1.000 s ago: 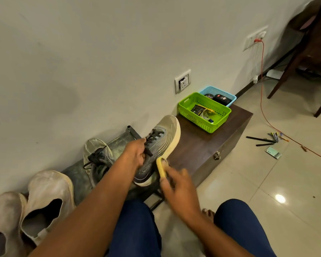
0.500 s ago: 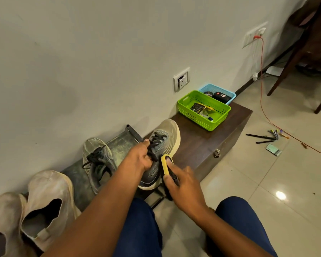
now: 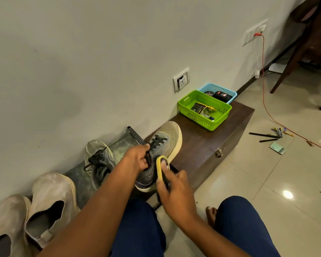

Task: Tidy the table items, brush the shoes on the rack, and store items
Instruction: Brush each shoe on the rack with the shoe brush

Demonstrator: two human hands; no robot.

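My left hand (image 3: 137, 160) grips a grey sneaker (image 3: 165, 143) by its laces and collar, tilting it on its side above the low rack so the cream sole faces right. In my right hand (image 3: 174, 190) is a yellow-backed shoe brush (image 3: 160, 168), its bristles pressed against the sneaker's side near the heel. Its twin, a second grey sneaker (image 3: 98, 160), lies on the dusty rack (image 3: 119, 145) to the left. At the bottom left stand two pale slip-on shoes (image 3: 48, 201).
A dark wooden box (image 3: 208, 145) right of the rack carries a green basket (image 3: 204, 110) with small packets and a blue basket (image 3: 219, 92) with polish tins. Pens (image 3: 267, 135) and a card (image 3: 277, 148) lie on the tiled floor. An orange cable (image 3: 263, 75) runs from a wall socket past chair legs.
The brush has slid up the sneaker's side from near the heel toward the middle, and my left hand has tipped the shoe slightly higher and to the right.
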